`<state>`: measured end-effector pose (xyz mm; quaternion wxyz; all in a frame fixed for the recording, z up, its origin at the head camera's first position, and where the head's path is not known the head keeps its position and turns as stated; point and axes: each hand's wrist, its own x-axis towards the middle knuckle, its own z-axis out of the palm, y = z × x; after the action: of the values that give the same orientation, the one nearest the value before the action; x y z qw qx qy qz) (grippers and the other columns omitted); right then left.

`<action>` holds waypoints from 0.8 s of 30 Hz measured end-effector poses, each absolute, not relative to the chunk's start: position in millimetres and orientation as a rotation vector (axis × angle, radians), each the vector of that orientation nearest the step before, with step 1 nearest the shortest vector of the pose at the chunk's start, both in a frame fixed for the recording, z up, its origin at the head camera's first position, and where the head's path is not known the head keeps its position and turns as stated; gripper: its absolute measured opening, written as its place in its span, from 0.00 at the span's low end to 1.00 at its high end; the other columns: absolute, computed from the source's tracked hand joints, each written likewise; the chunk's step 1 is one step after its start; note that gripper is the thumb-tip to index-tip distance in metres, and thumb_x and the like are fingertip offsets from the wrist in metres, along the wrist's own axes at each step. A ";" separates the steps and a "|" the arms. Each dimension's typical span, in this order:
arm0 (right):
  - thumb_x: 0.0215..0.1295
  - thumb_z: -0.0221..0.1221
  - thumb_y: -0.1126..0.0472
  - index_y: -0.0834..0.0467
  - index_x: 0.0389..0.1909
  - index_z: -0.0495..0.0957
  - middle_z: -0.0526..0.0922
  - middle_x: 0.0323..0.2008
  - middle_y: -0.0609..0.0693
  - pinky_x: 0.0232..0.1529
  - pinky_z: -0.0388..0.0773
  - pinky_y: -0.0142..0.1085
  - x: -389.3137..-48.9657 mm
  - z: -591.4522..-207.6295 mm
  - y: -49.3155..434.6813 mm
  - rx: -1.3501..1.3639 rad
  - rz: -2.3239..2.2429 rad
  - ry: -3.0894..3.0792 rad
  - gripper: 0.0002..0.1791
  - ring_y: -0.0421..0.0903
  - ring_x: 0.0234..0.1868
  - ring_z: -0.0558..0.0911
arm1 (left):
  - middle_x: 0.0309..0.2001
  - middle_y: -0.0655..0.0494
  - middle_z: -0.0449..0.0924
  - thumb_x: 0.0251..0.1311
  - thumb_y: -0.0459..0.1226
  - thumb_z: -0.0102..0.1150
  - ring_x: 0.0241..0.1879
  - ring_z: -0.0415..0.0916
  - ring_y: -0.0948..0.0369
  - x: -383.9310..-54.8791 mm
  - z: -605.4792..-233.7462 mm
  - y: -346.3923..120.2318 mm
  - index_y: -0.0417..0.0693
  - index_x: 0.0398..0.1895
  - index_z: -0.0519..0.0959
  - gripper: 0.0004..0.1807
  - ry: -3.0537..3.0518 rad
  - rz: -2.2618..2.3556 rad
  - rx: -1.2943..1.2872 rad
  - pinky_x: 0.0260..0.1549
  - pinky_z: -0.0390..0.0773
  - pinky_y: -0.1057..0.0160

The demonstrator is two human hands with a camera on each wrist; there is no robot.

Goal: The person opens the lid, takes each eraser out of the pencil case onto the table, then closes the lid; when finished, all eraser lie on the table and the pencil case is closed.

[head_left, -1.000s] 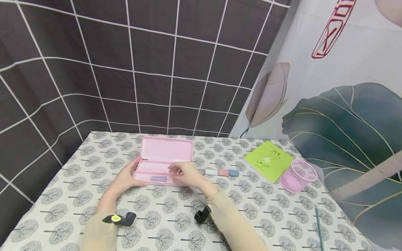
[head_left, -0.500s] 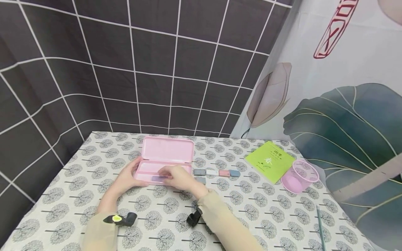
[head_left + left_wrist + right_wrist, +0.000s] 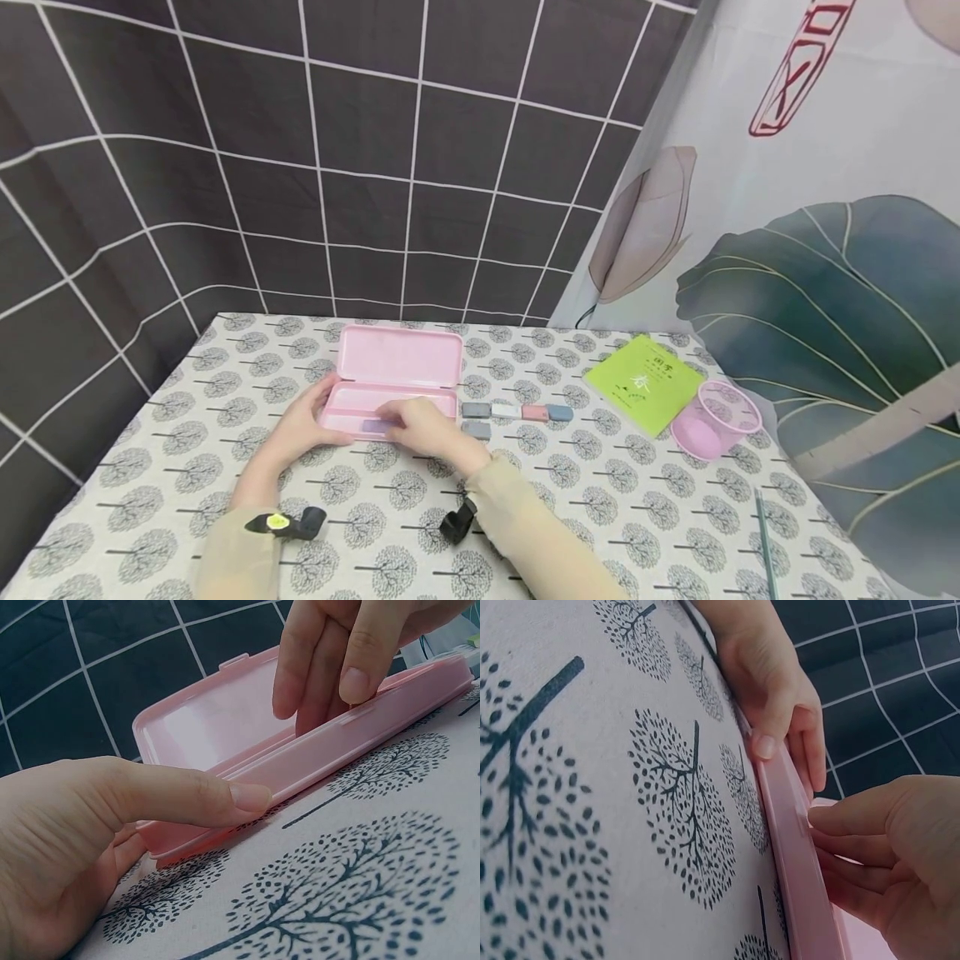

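Observation:
A pink pencil case [image 3: 401, 357] lies on the table with its lid raised at the back. My left hand [image 3: 300, 423] grips its left end; in the left wrist view the thumb [image 3: 251, 798] lies along the front wall. My right hand [image 3: 427, 429] reaches into the tray, fingers bent down behind the front wall. A small purple block [image 3: 375, 426] lies in the tray, partly covered by those fingers. In the right wrist view the right thumb [image 3: 840, 816] is at the rim. The right fingertips are hidden inside, so I cannot tell whether they hold anything.
Right of the case lie several small blocks: grey [image 3: 476, 410], white [image 3: 506, 411], pink [image 3: 535, 412] and blue [image 3: 559, 412], plus another grey block [image 3: 477, 430] in front. Farther right are a green booklet [image 3: 645, 383], a pink cup [image 3: 716, 419] and a thin teal stick [image 3: 766, 542].
My right hand has moved left inside the tray, from its right part to the purple block, uncovering the front grey block. My left hand has kept its place on the case.

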<state>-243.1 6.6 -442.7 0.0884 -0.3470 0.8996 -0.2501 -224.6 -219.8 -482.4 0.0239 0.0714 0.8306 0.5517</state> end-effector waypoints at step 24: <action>0.64 0.59 0.65 0.57 0.51 0.80 0.86 0.49 0.50 0.57 0.79 0.28 -241.8 -441.0 0.1 -1.050 -0.682 2.745 0.14 0.43 0.51 0.84 | 0.75 0.30 0.46 0.36 0.32 0.78 0.72 0.51 0.35 -225.4 -482.5 -221.1 0.30 0.75 0.46 0.63 2.552 1.733 0.258 0.71 0.57 0.44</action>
<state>-241.8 0.1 -441.0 0.0622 -0.3473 0.9081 -0.2256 -225.4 -221.1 -482.5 0.0229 0.0834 0.8241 0.5598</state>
